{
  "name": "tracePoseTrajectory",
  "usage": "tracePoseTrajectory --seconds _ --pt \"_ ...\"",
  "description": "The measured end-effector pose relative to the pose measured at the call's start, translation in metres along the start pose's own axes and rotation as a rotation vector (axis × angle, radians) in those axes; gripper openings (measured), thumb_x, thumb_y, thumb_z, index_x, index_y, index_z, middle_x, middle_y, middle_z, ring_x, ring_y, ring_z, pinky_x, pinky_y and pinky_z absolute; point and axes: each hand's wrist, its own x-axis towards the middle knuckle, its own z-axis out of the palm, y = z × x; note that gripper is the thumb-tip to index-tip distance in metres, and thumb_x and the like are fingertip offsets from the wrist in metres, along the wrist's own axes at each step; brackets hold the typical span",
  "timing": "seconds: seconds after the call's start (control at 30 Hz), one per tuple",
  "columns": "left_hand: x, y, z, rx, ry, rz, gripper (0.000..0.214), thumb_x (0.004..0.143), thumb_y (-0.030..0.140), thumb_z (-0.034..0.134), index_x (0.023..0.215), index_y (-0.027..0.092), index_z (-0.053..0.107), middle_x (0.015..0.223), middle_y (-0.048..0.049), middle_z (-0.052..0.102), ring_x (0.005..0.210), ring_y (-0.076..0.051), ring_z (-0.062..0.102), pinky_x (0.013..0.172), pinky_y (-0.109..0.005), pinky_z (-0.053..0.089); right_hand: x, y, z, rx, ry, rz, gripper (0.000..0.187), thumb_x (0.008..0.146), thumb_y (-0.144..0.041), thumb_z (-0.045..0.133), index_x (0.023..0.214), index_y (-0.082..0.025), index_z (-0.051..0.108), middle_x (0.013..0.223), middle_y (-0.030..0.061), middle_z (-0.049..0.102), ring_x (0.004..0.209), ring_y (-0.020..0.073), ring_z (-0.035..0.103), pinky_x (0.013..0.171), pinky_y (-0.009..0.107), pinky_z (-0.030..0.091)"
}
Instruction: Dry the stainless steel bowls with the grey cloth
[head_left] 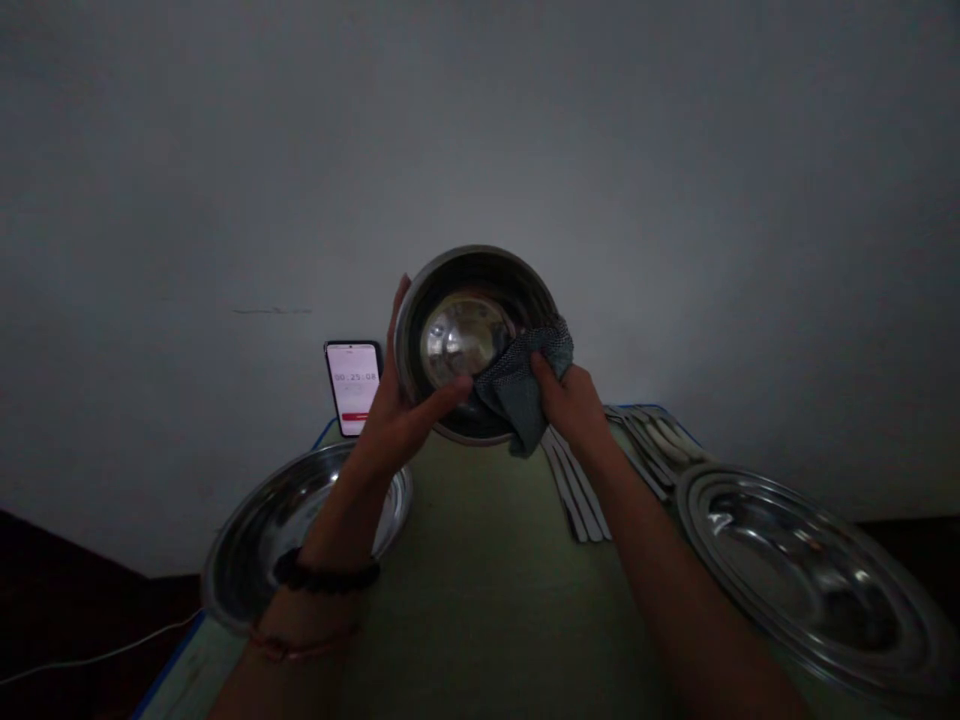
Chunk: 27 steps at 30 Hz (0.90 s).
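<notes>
A round steel bowl (466,335) is held up over the far end of the table, tilted so its inside faces me. My left hand (401,410) grips its left rim, thumb across the lower edge. My right hand (571,400) is closed on a grey cloth (521,385) that is pressed against the bowl's lower right inner side.
The table (480,580) has a pale green top. A large steel bowl (289,525) sits at the left, stacked steel plates (806,580) at the right, several pieces of cutlery (581,490) behind them. A phone (353,385) showing a timer leans against the grey wall. A white cable (97,655) trails left.
</notes>
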Motion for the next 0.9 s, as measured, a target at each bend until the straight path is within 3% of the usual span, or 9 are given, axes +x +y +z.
tracePoseTrajectory --seconds 0.13,0.3,0.37,0.43,0.53,0.7,0.8,0.9 --pt "-0.001 0.004 -0.008 -0.074 -0.066 -0.120 0.091 0.070 0.016 0.073 0.147 0.033 0.029 0.136 -0.0020 0.056 0.139 -0.029 0.032 0.116 -0.047 0.022 0.002 0.007 -0.014 -0.054 -0.070 -0.119 0.035 0.088 -0.041 0.046 0.089 -0.014 0.068 0.090 0.0137 0.072 0.086 0.0266 0.067 0.070 0.032 0.046" --pt "-0.005 0.003 -0.022 -0.109 -0.443 -0.434 0.081 0.066 0.018 0.076 0.139 0.035 0.045 0.137 -0.0029 0.056 0.133 -0.036 0.040 0.110 -0.051 0.033 0.003 0.014 -0.035 -0.122 -0.453 -0.354 0.020 0.086 -0.029 0.052 0.097 -0.020 0.066 0.100 0.0073 0.072 0.093 0.0231 0.064 0.079 0.032 0.045" --pt "-0.007 0.003 -0.023 -0.102 -0.530 -0.475 0.072 0.069 0.022 0.075 0.135 0.037 0.050 0.138 -0.0020 0.055 0.134 -0.036 0.038 0.111 -0.051 0.031 0.002 0.012 -0.038 -0.170 -0.499 -0.381 0.018 0.086 -0.028 0.054 0.097 -0.020 0.065 0.099 0.0076 0.072 0.093 0.0232 0.063 0.080 0.033 0.045" --pt "-0.007 0.001 -0.022 -0.096 -0.510 -0.463 0.070 0.072 0.026 0.073 0.136 0.039 0.047 0.143 -0.0003 0.049 0.137 -0.034 0.033 0.112 -0.050 0.030 0.002 0.009 -0.038 -0.202 -0.446 -0.351 0.018 0.086 -0.030 0.054 0.095 -0.018 0.064 0.095 0.0085 0.071 0.089 0.0233 0.064 0.076 0.032 0.045" --pt "-0.005 0.000 -0.017 -0.139 -0.370 -0.408 0.077 0.075 0.029 0.070 0.143 0.039 0.035 0.149 -0.0006 0.042 0.139 -0.034 0.029 0.112 -0.051 0.030 0.004 0.006 -0.036 -0.200 -0.275 -0.264 0.022 0.087 -0.036 0.053 0.090 -0.016 0.064 0.090 0.0099 0.071 0.084 0.0241 0.064 0.071 0.031 0.043" --pt "0.000 0.000 -0.004 -0.224 -0.106 -0.166 0.093 0.073 0.023 0.071 0.148 0.038 0.020 0.147 0.0011 0.043 0.137 -0.030 0.034 0.115 -0.047 0.027 0.003 0.004 -0.026 -0.020 -0.066 -0.095 0.036 0.091 -0.043 0.043 0.086 -0.014 0.065 0.088 0.0117 0.072 0.085 0.0259 0.066 0.066 0.030 0.043" --pt "0.003 0.001 -0.002 -0.217 -0.030 -0.092 0.087 0.072 0.021 0.070 0.146 0.037 0.028 0.144 0.0030 0.048 0.138 -0.029 0.034 0.116 -0.045 0.024 0.002 0.003 -0.020 -0.010 -0.122 -0.076 0.035 0.092 -0.040 0.042 0.088 -0.014 0.065 0.092 0.0129 0.072 0.090 0.0267 0.066 0.070 0.031 0.044" --pt "0.003 0.002 -0.008 -0.271 -0.051 -0.146 0.078 0.070 0.019 0.069 0.141 0.034 0.040 0.140 0.0025 0.052 0.136 -0.031 0.037 0.114 -0.045 0.027 0.001 0.004 -0.020 -0.032 -0.259 -0.137 0.031 0.091 -0.035 0.043 0.091 -0.014 0.065 0.095 0.0133 0.072 0.092 0.0261 0.066 0.076 0.033 0.046"
